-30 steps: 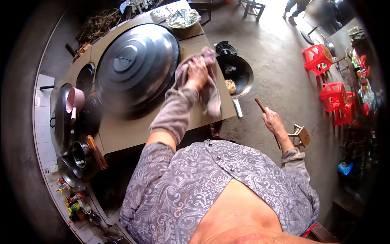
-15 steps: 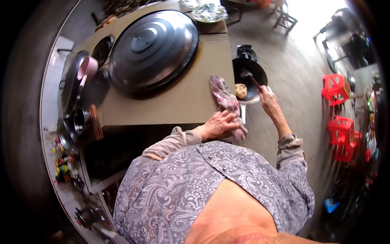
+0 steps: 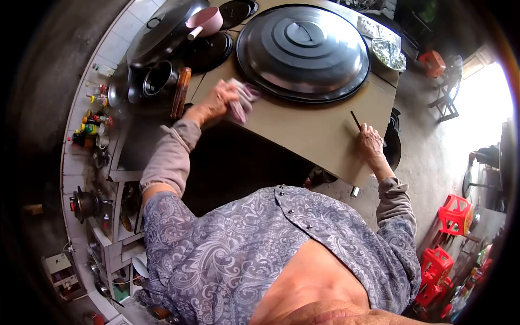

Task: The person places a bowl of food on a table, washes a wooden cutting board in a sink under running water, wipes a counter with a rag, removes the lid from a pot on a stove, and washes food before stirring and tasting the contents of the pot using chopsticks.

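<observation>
My left hand (image 3: pixel 216 102) is closed around a bunched pink-and-grey cloth (image 3: pixel 244 104), over the front left edge of the tan countertop (image 3: pixel 292 130). Both are slightly blurred. Over the counter's right edge, my right hand (image 3: pixel 371 142) grips a utensil with a thin dark handle (image 3: pixel 355 119); its working end cannot be seen. A dark wok (image 3: pixel 394 153) shows partly beyond that edge, mostly hidden by the counter and my hand. The large round metal lid (image 3: pixel 303 59) lies on the counter between my hands, touched by neither.
Left of the cloth are a wooden-handled pot (image 3: pixel 158 78), a pink ladle (image 3: pixel 206 21) and a big dark lid (image 3: pixel 162 32). A foil-covered dish (image 3: pixel 388 53) sits at the back right. Bottles (image 3: pixel 93 122) line the left ledge; red stools (image 3: pixel 455 214) stand at right.
My left hand has carried the cloth left along the counter's front edge. My right hand has lifted the utensil out of the wok to the counter's edge. The view has turned left.
</observation>
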Demonstrator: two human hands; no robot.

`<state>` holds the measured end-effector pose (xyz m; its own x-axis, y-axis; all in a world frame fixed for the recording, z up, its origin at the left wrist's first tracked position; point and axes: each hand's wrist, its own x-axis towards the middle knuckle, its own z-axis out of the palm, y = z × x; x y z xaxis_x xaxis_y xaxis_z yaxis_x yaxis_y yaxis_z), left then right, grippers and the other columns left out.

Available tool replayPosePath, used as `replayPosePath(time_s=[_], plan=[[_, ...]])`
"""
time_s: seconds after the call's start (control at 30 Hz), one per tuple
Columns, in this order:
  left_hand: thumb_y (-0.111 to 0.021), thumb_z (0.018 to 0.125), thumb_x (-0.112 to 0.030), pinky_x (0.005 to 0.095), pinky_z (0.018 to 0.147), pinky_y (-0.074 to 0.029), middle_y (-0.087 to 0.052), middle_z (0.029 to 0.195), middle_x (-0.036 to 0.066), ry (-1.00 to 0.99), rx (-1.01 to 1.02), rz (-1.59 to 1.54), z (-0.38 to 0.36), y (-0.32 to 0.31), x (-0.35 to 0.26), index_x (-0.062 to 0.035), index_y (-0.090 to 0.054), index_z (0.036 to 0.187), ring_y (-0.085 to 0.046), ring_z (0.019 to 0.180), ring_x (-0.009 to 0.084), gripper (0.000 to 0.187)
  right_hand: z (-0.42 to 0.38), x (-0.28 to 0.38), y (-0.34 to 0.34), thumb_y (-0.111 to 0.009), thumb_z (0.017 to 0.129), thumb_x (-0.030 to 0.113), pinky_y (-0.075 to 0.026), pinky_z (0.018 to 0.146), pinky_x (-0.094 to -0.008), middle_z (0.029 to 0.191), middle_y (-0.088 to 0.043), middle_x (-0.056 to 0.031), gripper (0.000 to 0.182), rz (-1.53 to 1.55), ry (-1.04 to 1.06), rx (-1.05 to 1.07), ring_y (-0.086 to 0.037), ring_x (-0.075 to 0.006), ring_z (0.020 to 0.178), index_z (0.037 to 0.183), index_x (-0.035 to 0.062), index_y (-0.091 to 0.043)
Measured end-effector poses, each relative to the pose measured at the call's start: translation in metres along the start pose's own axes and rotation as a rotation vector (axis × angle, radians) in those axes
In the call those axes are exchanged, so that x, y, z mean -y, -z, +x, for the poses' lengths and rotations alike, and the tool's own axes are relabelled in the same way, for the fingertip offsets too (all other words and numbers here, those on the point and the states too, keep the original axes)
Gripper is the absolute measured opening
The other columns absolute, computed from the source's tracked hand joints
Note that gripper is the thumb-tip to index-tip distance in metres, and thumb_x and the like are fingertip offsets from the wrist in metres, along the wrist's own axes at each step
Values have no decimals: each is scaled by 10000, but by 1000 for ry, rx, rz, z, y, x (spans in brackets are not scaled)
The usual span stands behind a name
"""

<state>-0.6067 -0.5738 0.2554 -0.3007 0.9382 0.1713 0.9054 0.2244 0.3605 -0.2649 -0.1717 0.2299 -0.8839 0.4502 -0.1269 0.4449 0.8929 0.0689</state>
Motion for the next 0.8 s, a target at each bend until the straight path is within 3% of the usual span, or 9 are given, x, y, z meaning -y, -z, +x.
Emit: replayPosePath(time_s=[0.1,0.13,0.17,0.23,0.3,0.47,0.63,0.7,0.8], plan=[[-614,689,1,430,925,-401,-525,1240,20,73,56,246,2,29,47,-214,-669,899,-466,1118,284,305,3,12,8,-527,881,233,-506,765,-445,974,-603,-152,225,-11,-49,41,-604,-337,937,1024,61,-499],[-714,628,-68,451,939,-389,-476,1308,65,21,26,381,1,23,61,-223,-651,1037,-391,1246,302,442,0,17,12,-548,879,254,-505,771,-442,977,-602,-150,251,-9,-66,58,-603,-336,943,1027,58,-496],[-723,695,-212,498,992,-349,-396,1393,101,221,216,511,-2,24,55,-251,-568,1202,-318,1308,364,532,1,19,14,-566,872,277,-503,774,-439,982,-601,-148,278,10,-61,33,-600,-333,950,1027,58,-493],[-679,755,-386,549,1020,-311,-343,1429,136,402,43,290,-9,-27,77,-254,-502,1278,-258,1326,435,568,-12,13,13,-601,858,322,-500,781,-433,992,-599,-145,335,51,-52,-17,-594,-326,964,1029,57,-487],[-608,799,-488,580,1032,-286,-321,1437,164,719,9,105,-1,-50,45,-230,-518,1264,-277,1286,471,540,-22,8,16,-612,848,340,-499,780,-427,1007,-590,-145,361,40,-77,-27,-586,-315,982,1030,57,-482],[-673,752,-244,533,912,-410,-436,1315,91,476,-258,225,-9,-85,54,-165,-599,1074,-420,1155,366,340,-48,-4,21,-612,853,347,-486,754,-431,987,-567,-136,328,55,-99,-113,-582,-321,942,1011,82,-500],[-612,740,-106,443,962,-405,-499,1285,105,350,-318,78,-7,-90,89,-150,-618,982,-461,1179,327,245,-59,-13,14,-633,849,275,-469,786,-432,1015,-537,-167,344,124,-96,-288,-551,-348,965,1069,45,-501],[-596,754,-139,477,988,-366,-494,1317,74,417,-195,102,0,-83,80,-173,-636,959,-434,1228,322,211,-53,4,19,-644,837,212,-468,794,-437,1011,-535,-163,326,189,-25,-388,-546,-350,956,1080,44,-507],[-572,781,-215,594,990,-253,-480,1358,48,352,-465,434,5,-89,29,-188,-654,951,-383,1285,308,190,-39,45,30,-631,825,104,-468,809,-432,1017,-525,-152,287,358,129,-336,-541,-333,946,1087,54,-523]])
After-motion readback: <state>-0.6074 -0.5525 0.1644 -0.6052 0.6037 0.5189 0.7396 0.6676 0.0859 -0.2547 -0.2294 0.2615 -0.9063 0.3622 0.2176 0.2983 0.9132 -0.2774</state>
